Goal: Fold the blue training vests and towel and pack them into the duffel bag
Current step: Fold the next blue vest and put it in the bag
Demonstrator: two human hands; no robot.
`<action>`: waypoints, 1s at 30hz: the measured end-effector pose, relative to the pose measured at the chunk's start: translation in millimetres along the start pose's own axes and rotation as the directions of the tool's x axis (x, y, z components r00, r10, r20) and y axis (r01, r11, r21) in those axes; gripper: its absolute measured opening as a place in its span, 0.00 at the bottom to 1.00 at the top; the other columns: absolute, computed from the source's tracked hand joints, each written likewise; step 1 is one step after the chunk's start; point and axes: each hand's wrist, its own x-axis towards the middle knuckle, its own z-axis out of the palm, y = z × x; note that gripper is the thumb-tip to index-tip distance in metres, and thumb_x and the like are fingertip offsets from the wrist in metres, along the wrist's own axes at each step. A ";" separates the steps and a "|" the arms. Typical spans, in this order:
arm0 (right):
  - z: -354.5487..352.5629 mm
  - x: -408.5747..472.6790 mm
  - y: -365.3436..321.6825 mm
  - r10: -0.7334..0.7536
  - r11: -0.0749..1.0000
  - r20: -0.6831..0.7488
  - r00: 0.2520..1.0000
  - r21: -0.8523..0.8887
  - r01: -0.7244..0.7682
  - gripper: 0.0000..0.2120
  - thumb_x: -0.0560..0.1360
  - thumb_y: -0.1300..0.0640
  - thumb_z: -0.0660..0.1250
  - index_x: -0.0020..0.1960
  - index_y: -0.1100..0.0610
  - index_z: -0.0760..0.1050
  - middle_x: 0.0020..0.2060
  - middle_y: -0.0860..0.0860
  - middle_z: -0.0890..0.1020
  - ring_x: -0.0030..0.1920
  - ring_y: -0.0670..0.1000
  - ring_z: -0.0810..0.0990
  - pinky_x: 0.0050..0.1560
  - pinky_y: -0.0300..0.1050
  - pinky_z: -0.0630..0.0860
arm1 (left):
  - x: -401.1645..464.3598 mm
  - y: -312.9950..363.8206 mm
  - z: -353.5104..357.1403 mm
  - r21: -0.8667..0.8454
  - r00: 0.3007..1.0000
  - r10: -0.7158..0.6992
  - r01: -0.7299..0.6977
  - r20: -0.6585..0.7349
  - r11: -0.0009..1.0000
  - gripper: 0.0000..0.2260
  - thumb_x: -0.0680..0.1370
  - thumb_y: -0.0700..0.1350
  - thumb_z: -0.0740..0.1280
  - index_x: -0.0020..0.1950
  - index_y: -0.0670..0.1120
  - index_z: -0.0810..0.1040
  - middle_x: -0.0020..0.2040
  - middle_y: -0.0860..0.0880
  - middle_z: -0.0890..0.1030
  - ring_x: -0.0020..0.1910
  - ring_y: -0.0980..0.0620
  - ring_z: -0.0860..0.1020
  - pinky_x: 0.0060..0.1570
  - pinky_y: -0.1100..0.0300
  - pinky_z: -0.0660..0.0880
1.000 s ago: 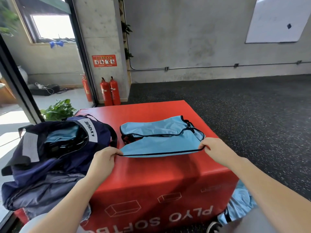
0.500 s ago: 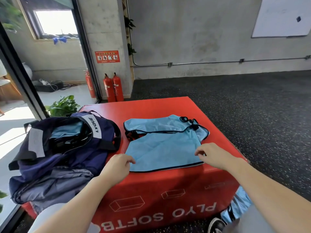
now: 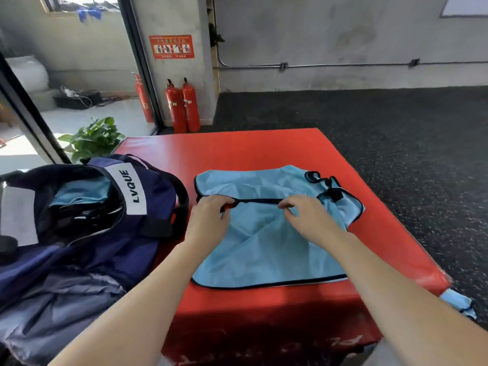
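We see the vest (image 3: 264, 249) lying flat on the red bench (image 3: 237, 149), its black-trimmed fold edge running between our hands: our left hand (image 3: 208, 220) pinches that edge at its left end, and our right hand (image 3: 306, 217) pinches it nearer the middle. The open bag (image 3: 87, 228) sits just left of the vest, with blue cloth (image 3: 79, 192) inside it.

My left hand (image 3: 211, 220) and right hand (image 3: 306, 217) are off the near hem now, up at the vest's (image 3: 264, 249) black-trimmed middle edge, pinching it. The vest lies spread toward the box's (image 3: 264, 146) near edge.
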 end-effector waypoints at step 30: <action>53.1 59.8 -38.5 -0.096 0.994 -0.118 0.988 0.046 0.102 0.08 0.77 0.51 0.71 0.54 0.52 0.83 0.48 0.46 0.82 0.53 0.48 0.75 0.53 0.46 0.73 | 53.7 -13.3 13.7 0.102 0.986 0.164 -0.165 0.014 0.981 0.11 0.79 0.56 0.62 0.48 0.58 0.84 0.43 0.59 0.84 0.45 0.58 0.77 0.57 0.50 0.68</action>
